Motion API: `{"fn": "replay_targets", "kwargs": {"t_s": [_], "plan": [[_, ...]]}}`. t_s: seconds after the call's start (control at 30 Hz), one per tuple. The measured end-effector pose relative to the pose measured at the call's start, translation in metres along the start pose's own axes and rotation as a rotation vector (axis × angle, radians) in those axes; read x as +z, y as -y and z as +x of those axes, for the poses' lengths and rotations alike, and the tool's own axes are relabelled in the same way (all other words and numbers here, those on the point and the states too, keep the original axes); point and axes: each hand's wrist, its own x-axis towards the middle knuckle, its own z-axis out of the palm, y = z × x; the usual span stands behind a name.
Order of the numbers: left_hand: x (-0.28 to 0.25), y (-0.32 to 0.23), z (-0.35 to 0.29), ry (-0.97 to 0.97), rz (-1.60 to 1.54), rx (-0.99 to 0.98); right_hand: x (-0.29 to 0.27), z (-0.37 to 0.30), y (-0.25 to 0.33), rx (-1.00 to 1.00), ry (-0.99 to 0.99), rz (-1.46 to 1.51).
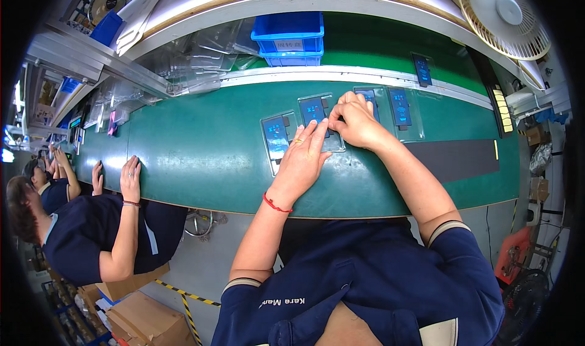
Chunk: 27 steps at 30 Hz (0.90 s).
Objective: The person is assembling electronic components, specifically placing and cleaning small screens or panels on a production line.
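A flat black battery (313,107) with blue print lies in a clear plastic tray in front of me, partly covered by both hands. My left hand (303,160) is stretched out, its fingertips resting on the lower part of this battery and tray. At the battery's lower right edge, my right hand (358,124) is closed, thumb and finger pinched together; whatever is between them is too small to make out. To the left is another battery (276,137) in its own tray. On the right, one battery (368,97) is partly behind my right hand, and another battery (400,107) lies beside it.
A dark mat (454,160) lies right of my forearm on the green table (201,157). Blue bins (287,38) and clear trays (207,56) stand at the back, with a further battery (421,70) beyond the rail. A co-worker (109,236) sits at left; a fan (509,10) hangs upper right.
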Motion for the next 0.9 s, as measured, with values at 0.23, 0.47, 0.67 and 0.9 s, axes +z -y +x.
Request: {"fn": "replay_targets", "kwargs": {"t_s": [0.23,0.47,0.67,0.9], "plan": [[0.001,-0.001,0.000,0.000,0.003,-0.003,0.013,-0.009,0.004,-0.013,-0.154,-0.093],[0.000,0.000,-0.002,-0.001,-0.001,-0.004,0.020,-0.033,-0.002,-0.323,-0.553,-0.194],[-0.001,-0.001,0.000,-0.012,-0.011,0.016,0.020,-0.033,0.003,-0.495,-0.484,-0.309],[-0.017,0.007,-0.004,0.025,0.045,0.089,0.014,-0.050,-0.003,-0.444,-0.518,-0.198]]}}
